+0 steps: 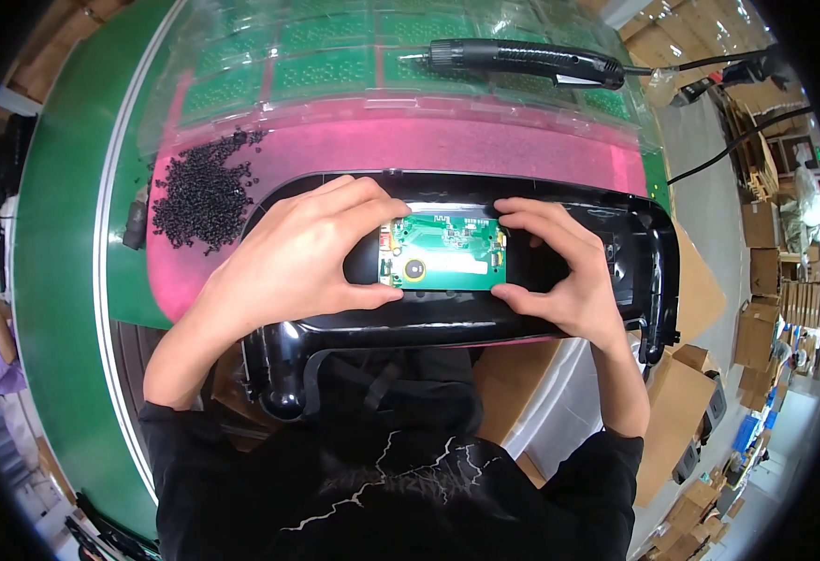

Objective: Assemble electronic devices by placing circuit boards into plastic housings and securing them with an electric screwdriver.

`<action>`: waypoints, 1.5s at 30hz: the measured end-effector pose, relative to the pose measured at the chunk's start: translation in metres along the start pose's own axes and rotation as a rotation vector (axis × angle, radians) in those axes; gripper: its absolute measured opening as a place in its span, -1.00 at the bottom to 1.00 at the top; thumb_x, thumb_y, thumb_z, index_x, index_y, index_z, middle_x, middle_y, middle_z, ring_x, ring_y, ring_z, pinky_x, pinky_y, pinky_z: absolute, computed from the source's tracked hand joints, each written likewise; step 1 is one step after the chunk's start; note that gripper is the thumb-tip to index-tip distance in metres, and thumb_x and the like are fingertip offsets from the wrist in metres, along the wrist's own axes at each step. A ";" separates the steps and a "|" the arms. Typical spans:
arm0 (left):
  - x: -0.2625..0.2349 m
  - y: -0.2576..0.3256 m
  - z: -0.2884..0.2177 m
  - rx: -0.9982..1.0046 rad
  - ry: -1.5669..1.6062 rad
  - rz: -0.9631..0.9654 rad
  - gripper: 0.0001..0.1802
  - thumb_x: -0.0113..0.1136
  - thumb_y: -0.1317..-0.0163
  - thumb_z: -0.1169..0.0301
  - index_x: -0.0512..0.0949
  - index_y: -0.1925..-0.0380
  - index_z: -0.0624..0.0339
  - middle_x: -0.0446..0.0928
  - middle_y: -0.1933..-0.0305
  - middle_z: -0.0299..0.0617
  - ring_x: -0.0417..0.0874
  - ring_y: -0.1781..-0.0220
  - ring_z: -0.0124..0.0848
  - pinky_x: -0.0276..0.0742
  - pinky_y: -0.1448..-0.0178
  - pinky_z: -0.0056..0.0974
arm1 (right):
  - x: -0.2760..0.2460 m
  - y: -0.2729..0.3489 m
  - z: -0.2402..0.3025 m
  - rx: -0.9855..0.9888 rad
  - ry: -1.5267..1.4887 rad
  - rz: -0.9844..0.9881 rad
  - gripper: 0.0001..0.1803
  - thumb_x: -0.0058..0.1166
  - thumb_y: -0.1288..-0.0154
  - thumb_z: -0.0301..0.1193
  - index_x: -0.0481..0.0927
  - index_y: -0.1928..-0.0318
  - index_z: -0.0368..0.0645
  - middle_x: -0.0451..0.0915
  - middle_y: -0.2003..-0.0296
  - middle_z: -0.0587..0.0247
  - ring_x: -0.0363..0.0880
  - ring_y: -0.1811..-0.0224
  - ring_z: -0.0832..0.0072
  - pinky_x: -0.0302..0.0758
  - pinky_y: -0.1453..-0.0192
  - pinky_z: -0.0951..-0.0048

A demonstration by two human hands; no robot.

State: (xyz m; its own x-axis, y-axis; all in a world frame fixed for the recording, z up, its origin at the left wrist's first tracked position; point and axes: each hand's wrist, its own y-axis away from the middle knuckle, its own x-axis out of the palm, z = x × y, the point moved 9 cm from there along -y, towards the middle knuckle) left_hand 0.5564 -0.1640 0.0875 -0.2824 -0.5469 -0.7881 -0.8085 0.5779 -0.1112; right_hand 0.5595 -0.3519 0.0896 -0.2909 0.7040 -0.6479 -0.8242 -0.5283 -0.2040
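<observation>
On the pink mat [485,150], both hands' fingers [372,201] pinch the green circuit board [442,251] between them.

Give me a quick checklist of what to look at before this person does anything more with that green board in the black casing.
1. Green circuit board sits inside the opening of the black casing: ok.
2. Left hand grips the board's left edge, finger above and thumb below: ok.
3. Right hand grips its right edge the same way: ok.
4. Board pressed fully flat: cannot tell.
5. Electric screwdriver lies apart on the tray of green boards, in neither hand: ok.
6. Pile of small black screws lies loose on the pink mat, left of the casing: ok.
</observation>
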 end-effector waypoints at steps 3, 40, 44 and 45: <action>0.003 0.002 -0.004 0.032 -0.049 -0.010 -0.31 0.54 0.30 0.36 0.53 0.04 0.24 0.50 0.08 -0.14 0.58 0.06 -0.15 0.55 -0.01 -0.16 | 0.005 0.000 -0.005 0.042 -0.015 0.016 -0.40 0.44 0.22 -0.49 0.57 0.04 -0.28 0.55 -0.06 0.12 0.53 -0.06 0.18 0.48 -0.12 0.28; -0.073 0.064 0.066 -0.219 -0.467 -0.257 -0.76 0.26 -0.01 0.54 0.63 0.24 0.27 0.54 0.25 -0.09 0.56 0.10 -0.11 0.51 -0.01 -0.10 | -0.042 -0.134 -0.062 0.469 0.151 -0.162 -0.44 0.01 -0.38 -0.05 0.39 -0.16 -0.24 0.51 0.64 0.26 0.48 0.61 0.54 0.40 0.47 0.42; -0.070 0.063 0.070 -0.216 -0.492 -0.250 -0.82 0.22 -0.04 0.55 0.61 0.29 0.28 0.53 0.26 -0.10 0.55 0.11 -0.12 0.49 0.01 -0.11 | -0.039 -0.143 -0.071 0.568 0.188 -0.187 -0.52 0.02 -0.38 -0.08 0.46 -0.06 -0.24 0.57 0.50 0.20 0.55 0.48 0.53 0.40 0.42 0.48; -0.069 0.062 0.070 -0.196 -0.508 -0.252 -0.84 0.22 -0.05 0.55 0.60 0.32 0.28 0.53 0.27 -0.10 0.55 0.12 -0.11 0.50 0.02 -0.10 | -0.038 -0.139 -0.068 0.568 0.194 -0.189 -0.52 0.02 -0.38 -0.08 0.46 -0.06 -0.24 0.57 0.50 0.20 0.55 0.48 0.53 0.40 0.42 0.48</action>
State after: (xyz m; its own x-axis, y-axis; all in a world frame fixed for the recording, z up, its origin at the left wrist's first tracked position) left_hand 0.5620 -0.0477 0.0929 0.1732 -0.2660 -0.9483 -0.9125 0.3190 -0.2561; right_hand 0.7183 -0.3368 0.0927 -0.0654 0.6333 -0.7711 -0.9978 -0.0313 0.0589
